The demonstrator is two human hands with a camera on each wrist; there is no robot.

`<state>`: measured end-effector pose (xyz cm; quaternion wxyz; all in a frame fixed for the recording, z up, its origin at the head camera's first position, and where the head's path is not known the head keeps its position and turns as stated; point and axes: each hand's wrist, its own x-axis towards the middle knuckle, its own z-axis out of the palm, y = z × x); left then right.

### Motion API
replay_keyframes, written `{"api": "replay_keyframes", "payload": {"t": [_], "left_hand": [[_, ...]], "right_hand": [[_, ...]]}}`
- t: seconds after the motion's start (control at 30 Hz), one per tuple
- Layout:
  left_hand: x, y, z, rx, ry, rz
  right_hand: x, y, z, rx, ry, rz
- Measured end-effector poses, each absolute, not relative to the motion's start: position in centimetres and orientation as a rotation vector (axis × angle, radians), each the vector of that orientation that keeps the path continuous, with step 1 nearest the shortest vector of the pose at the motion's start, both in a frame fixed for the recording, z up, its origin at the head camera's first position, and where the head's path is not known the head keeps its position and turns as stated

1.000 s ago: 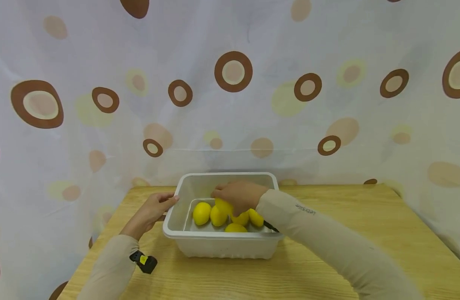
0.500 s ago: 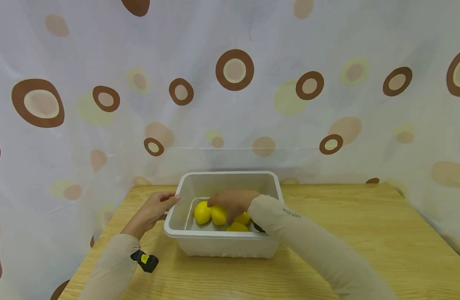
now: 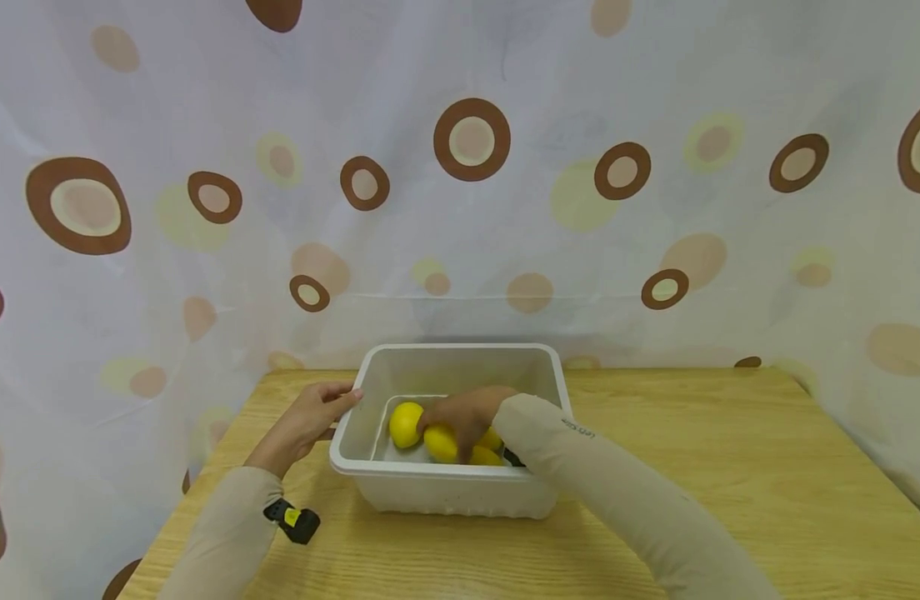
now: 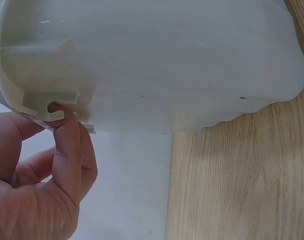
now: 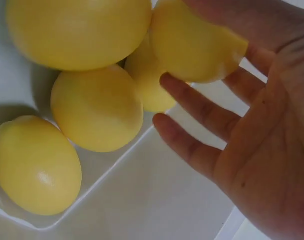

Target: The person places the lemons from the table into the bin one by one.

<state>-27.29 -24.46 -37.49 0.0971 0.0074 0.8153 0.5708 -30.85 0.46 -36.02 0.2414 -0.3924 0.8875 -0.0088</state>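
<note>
Inside a white plastic basin (image 3: 445, 469) lie several yellow lemons, among them a lemon (image 3: 406, 425) near the left wall. My right hand (image 3: 463, 417) reaches down into the basin and holds one lemon (image 5: 199, 42) between thumb and fingers. Its two outer fingers (image 5: 191, 145) extend free in the right wrist view. Other lemons, such as one lemon (image 5: 97, 107) and another lemon (image 5: 37, 165), rest on the basin floor beside it. At the left rim, my left hand (image 3: 307, 419) pinches the basin edge, its fingertips under the lip (image 4: 52, 105).
The basin stands on a light wooden table (image 3: 692, 467) close to the back edge. A patterned curtain (image 3: 550, 208) hangs right behind. Each wrist wears a small black camera; the left camera (image 3: 298, 523) shows over the table.
My right hand has gone lower and toward the near side of the basin, bringing the held lemon down among the others. The left hand keeps its place on the rim.
</note>
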Motion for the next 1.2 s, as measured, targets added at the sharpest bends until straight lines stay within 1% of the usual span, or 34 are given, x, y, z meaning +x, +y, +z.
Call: {"api": "replay_keyframes", "payload": {"t": [0.37, 0.67, 1.2], "left_hand": [[-27.26, -24.34, -37.4, -0.011, 2.413, 1.676], [-27.29, -24.37, -37.46, -0.013, 2.417, 1.671], [-27.04, -24.31, -37.36, -0.02, 2.421, 1.669]], "right_hand": [[-30.87, 0.85, -36.19, -1.047, 2.418, -0.01], [-30.67, 1.14, -36.17, -0.904, 2.434, -0.071], [-30.74, 1.25, -35.95, -0.94, 2.401, -0.092]]}}
